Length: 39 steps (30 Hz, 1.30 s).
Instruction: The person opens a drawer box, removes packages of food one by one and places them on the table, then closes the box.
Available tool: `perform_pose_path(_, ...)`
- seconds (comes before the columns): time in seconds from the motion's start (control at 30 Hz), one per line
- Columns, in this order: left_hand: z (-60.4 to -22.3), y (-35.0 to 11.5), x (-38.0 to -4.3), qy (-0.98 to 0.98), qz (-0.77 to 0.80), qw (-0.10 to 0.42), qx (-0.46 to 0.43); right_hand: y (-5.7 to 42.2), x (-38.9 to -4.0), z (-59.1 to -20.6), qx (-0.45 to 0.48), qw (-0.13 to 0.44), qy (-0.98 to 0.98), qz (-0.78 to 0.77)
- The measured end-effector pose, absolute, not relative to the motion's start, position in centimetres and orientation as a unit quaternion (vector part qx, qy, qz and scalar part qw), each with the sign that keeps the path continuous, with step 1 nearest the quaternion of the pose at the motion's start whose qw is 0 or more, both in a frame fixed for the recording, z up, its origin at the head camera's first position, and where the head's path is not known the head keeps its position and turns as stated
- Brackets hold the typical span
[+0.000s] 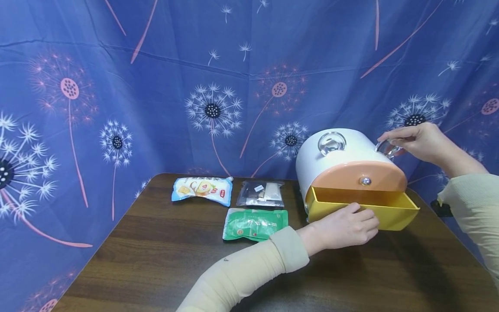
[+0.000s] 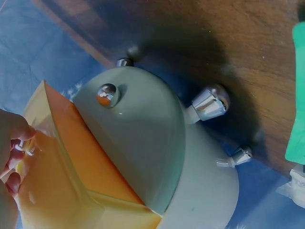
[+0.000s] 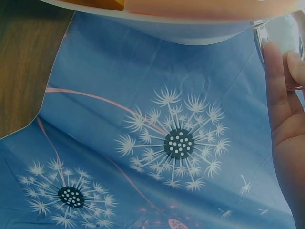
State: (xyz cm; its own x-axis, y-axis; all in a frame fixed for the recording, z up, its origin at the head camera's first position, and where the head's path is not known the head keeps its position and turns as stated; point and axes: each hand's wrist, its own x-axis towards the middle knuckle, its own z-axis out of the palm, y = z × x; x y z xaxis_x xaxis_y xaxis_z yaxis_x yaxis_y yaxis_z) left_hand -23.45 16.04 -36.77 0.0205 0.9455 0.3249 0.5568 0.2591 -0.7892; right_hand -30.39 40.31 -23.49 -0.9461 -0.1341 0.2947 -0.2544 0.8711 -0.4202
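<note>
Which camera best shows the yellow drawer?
The head view: it shows both ends of the yellow drawer and its inside, though the left hand covers part. The left wrist view crops it; the right wrist view shows only a likely sliver.

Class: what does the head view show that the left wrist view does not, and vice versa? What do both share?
Only the head view: the right-hand grip on a shiny silver round fitting, the peach semicircular panel and the blue-and-white packet.

Only the left wrist view: the pale grey-green rounded panel with its silver ball knob.

Both: the left-hand grip on the front of the yellow plastic drawer, the white drum-shaped box, the flat green packet, the brown wooden table and the blue patterned cloth.
</note>
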Motion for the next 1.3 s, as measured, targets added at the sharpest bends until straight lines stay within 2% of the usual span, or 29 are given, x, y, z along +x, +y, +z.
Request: perform_pose_path(1.3,-36.5,16.7,-28.1,-0.681,0.213,0.4,-0.575,40.4,-30.6,-23.2,0.102,0.126,-0.959,0.233)
